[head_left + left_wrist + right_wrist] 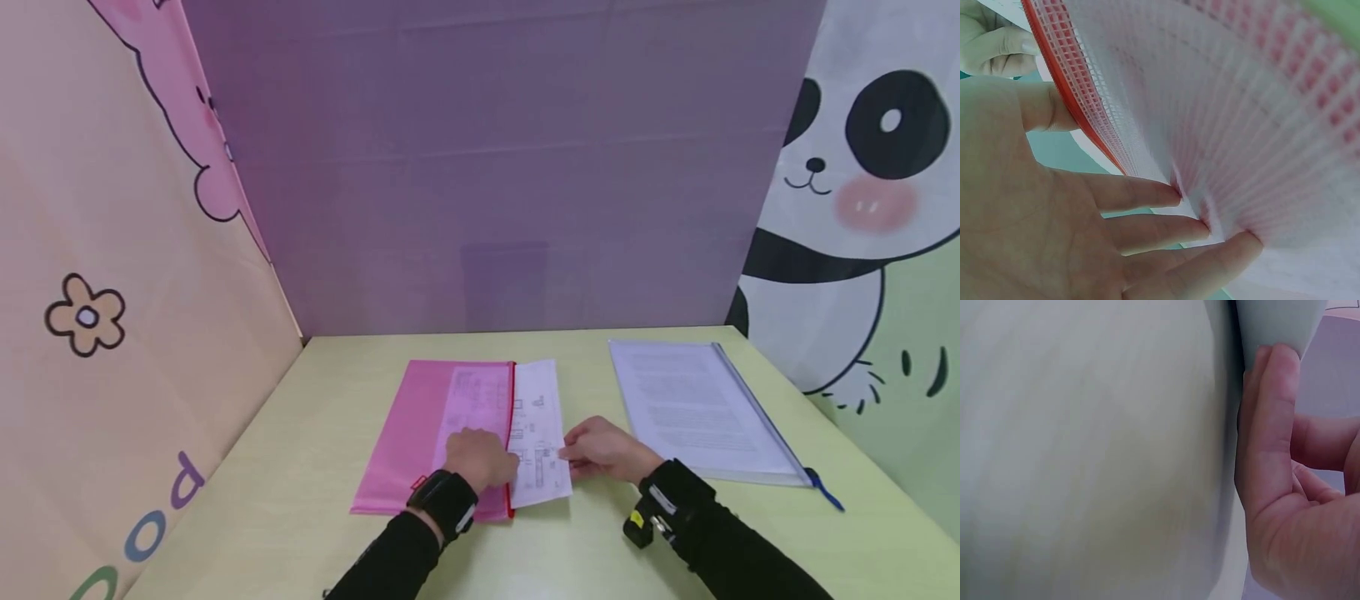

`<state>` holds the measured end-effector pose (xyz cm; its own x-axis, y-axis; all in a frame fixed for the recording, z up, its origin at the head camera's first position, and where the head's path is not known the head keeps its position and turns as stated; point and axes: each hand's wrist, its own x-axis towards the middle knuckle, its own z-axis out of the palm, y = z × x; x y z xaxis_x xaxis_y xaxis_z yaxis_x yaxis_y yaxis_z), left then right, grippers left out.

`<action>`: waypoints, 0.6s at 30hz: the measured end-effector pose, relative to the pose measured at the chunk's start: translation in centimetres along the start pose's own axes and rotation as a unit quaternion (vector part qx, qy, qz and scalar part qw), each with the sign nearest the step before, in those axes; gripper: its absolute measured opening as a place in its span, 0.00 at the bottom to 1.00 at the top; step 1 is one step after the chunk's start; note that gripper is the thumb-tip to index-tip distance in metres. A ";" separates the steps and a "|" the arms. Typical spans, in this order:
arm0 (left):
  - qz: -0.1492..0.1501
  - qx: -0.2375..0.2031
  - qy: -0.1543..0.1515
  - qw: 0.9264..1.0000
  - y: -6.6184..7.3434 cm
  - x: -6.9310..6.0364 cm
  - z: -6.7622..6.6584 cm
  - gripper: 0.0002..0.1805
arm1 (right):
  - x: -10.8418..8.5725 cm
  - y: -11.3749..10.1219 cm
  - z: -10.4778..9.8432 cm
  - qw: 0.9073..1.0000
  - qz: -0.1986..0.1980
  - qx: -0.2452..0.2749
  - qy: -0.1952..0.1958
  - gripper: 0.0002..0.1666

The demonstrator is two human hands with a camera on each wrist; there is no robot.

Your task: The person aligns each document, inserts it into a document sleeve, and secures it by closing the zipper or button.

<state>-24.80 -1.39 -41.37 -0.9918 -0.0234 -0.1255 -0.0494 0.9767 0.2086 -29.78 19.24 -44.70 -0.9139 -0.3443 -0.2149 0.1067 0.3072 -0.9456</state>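
Observation:
A pink mesh zipper pouch [390,442] lies on the table, its red zipper edge [513,392] facing right. White printed sheets [536,400] stick out of that side; their left part shows through the pink. My left hand [480,458] grips the pouch near the zipper. In the left wrist view, its fingertips [1241,247] press into the mesh [1210,94], which folds around them, and the thumb tip is hidden behind the zipper edge. My right hand [603,450] pinches the sheets' right edge; the right wrist view shows its fingers [1275,406] against the paper [1275,325].
A clear folder [675,408] of printed pages, with a spine bar [757,408] and a blue cord [825,492], lies at the right of the pale table [285,467]. A purple panel [510,167] rises behind the table, with patterned cloth walls at both sides.

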 end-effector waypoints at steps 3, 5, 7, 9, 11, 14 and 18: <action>0.002 0.007 -0.005 1.000 0.0 0.2 0.0 0.21 | 0.1 -0.2 0.4 1.000 -0.003 -0.007 0.003 0.05; 0.005 0.014 -0.006 1.000 0.0 0.3 0.0 0.22 | 0.3 -0.3 0.8 1.000 0.001 -0.008 0.009 0.04; 0.007 0.017 -0.008 1.000 0.0 0.3 0.1 0.22 | 0.4 -0.4 1.1 1.000 0.005 -0.010 0.015 0.04; 0.010 0.021 -0.010 1.000 0.1 0.4 0.1 0.23 | 0.6 -0.4 1.4 1.000 0.011 -0.009 0.020 0.03; 0.013 0.026 -0.010 1.000 0.1 0.4 0.2 0.23 | 0.7 -0.5 1.7 1.000 0.012 -0.007 0.021 0.02; 0.014 0.031 -0.012 0.999 0.1 0.6 0.3 0.22 | 1.0 -0.5 2.1 1.000 0.005 -0.005 0.016 0.02; 0.013 0.033 -0.011 0.999 0.1 0.7 0.4 0.21 | 1.2 -0.7 2.6 1.000 -0.011 -0.005 -0.001 0.05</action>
<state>-25.45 -1.27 -41.80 -0.9899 0.0054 -0.1417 -0.0157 0.9890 0.1471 -29.96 16.29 -44.94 -0.9153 -0.3531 -0.1938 0.0818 0.3081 -0.9478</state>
